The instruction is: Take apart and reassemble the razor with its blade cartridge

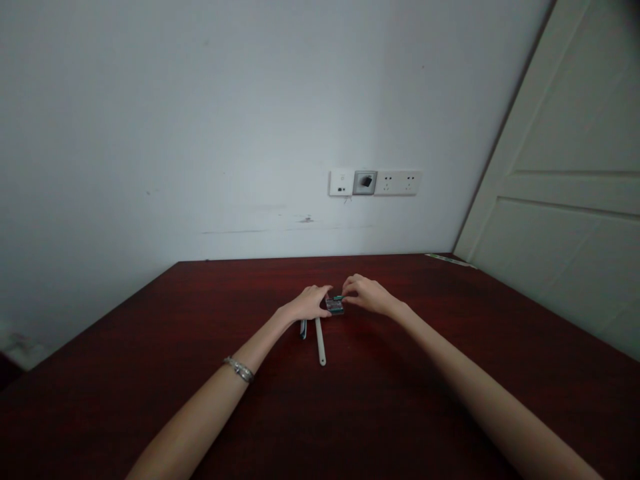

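A small flat box-like object [335, 307], dark and see-through with green strips, lies on the table between my hands; its kind is too small to make out. My left hand [311, 304] grips it from the left, thumb at the near side and fingers at the far side. With fingertips pinched together, my right hand [367, 295] is at its far right edge, on a small thin green piece [339, 298]. Just below my left hand lie a pale handle with a hole at its end [321, 343] and a short white and dark-blue item [303, 329], both partly hidden by that hand.
The dark red wooden table [260, 413] runs up to a white wall [225, 133] carrying a row of sockets and switches [375, 183]. A thin pale-green strip [450, 260] lies at the far right corner, near a white panelled door [565, 187].
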